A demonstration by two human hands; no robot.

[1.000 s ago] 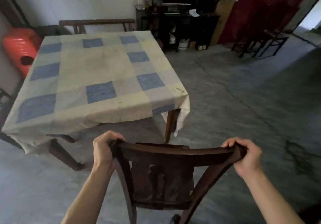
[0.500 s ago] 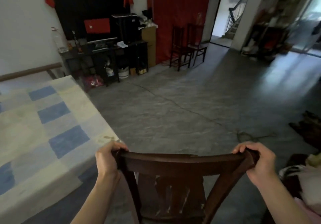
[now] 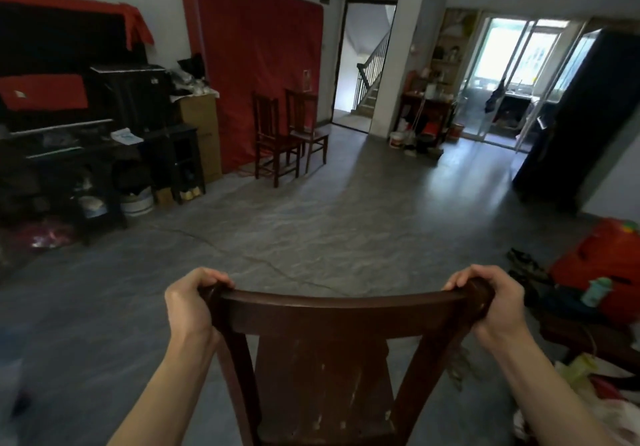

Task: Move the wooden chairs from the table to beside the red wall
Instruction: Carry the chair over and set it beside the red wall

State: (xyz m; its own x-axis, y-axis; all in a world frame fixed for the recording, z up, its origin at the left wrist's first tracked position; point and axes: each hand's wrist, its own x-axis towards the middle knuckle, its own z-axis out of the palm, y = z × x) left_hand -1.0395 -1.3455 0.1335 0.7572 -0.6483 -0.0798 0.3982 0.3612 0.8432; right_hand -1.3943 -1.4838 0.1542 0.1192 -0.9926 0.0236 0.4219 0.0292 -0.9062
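Note:
I hold a dark wooden chair (image 3: 332,317) in front of me by its curved top rail. My left hand (image 3: 192,303) grips the rail's left end and my right hand (image 3: 491,302) grips its right end. The chair's seat shows below the rail; its legs are out of view. Across the room the red wall (image 3: 256,61) stands at the back. Two more wooden chairs stand side by side against it, one on the left (image 3: 273,140) and one on the right (image 3: 308,127). The table is not in view.
Dark shelving and a desk with clutter (image 3: 86,140) line the left wall, with a cardboard box (image 3: 202,134) beside the red wall. An open doorway (image 3: 367,61) shows a staircase. A red bag and scattered things (image 3: 602,269) lie on the right. Grey floor (image 3: 311,224) stretches between.
My view has swung right, away from the checked table, which has left the frame. The red wall and its two chairs now lie ahead. Both hands keep their grip.

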